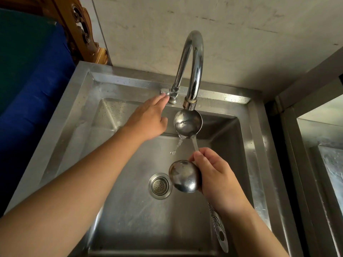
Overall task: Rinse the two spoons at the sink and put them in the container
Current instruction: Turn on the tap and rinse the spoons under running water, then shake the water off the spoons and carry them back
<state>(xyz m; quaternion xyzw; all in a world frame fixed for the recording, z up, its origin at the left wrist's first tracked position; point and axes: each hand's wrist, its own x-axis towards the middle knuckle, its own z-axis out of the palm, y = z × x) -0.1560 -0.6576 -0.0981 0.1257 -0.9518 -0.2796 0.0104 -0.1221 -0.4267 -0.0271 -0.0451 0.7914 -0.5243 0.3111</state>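
Observation:
My right hand point(217, 180) grips two steel spoons over the sink point(78, 101). One spoon point(187, 121) has its bowl right under the tap spout point(191, 104), and water spills off its near edge. The other spoon point(183, 176) points down-left beside my fingers, with its patterned handle point(219, 230) sticking out below my wrist. My left hand point(148, 119) reaches to the tap lever point(165, 91); its fingertips touch the lever and the fingers are apart. No container is in view.
The curved chrome tap point(193, 58) rises from the back rim of the sink. A round drain strainer point(160, 186) sits in the basin floor. A second steel basin point(326, 164) lies at the right. A blue cloth point(37, 89) covers something at the left.

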